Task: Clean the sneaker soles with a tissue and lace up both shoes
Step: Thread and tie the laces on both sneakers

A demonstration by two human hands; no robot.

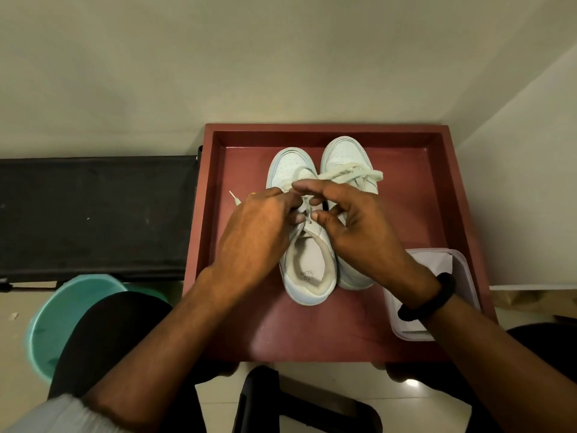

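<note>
Fingers [327, 186] on lace [307, 212] (tissue box [466, 270] nearby)

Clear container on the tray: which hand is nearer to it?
Right. The right hand, pinching the lace, is beside the clear container, wrist over it; the left hand, also pinching, is beyond the sneaker.

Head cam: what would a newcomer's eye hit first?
The left hand and right hand pinch a lace over the nearer white sneaker, mid red tray. The second sneaker beside it carries thick lace loops. A tissue container sits in the tray's near right corner, under the right wrist.
</note>
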